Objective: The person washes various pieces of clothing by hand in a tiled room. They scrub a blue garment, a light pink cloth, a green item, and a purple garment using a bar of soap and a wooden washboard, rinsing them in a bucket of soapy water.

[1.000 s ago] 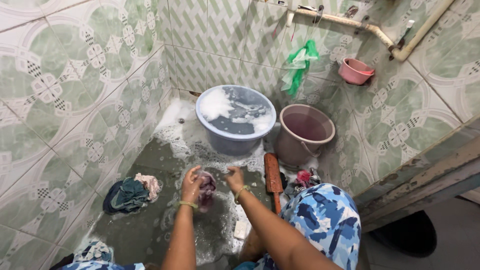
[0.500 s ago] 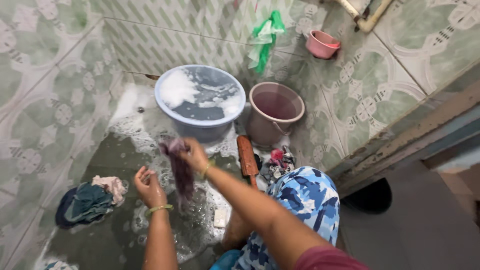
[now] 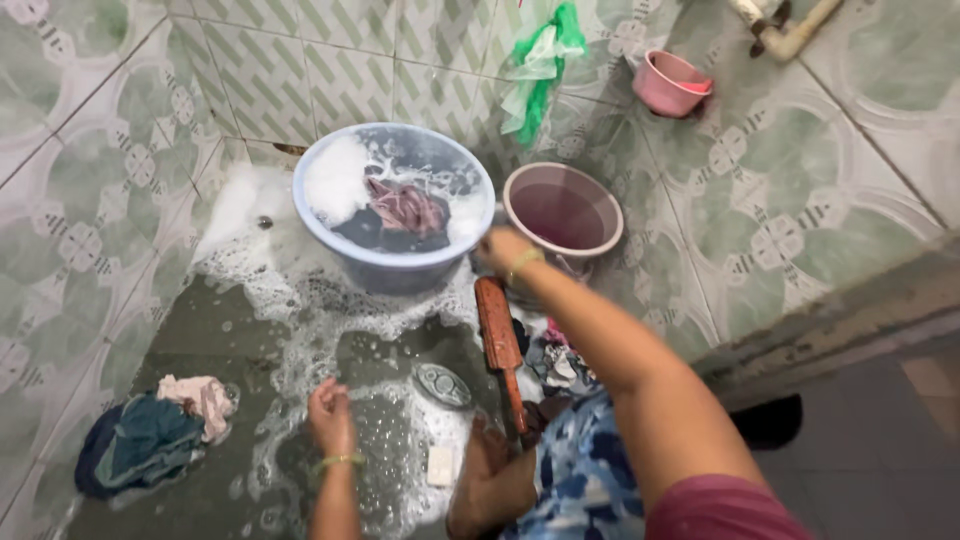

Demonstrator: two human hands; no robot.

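- Green-and-white patterned tiles line the walls of a wet washing corner, and the grey floor is streaked with white suds.
- Right hand is stretched forward between the blue basin and the maroon bucket, close to both rims; its fingers are curled and seen from behind, so I cannot tell whether they grip anything.
- Left hand hangs low over the soapy floor, fingers loosely curled together and holding nothing visible; a yellow-green bangle sits at the wrist.
- Inside the blue basin a purplish cloth lies in dark water, with a mound of foam on the left side.
- A reddish-brown scrubbing brush lies on the floor just below the right hand, its handle pointing toward the person.
- A small oval dish rests in the suds beside the brush, and a pale bar of soap lies nearer the knee.
- A few crumpled clothes sit to the right of the brush.
- A heap of dark teal and pink laundry lies well apart at the left wall.
- A pink scoop and a green plastic bag hang on the back wall.
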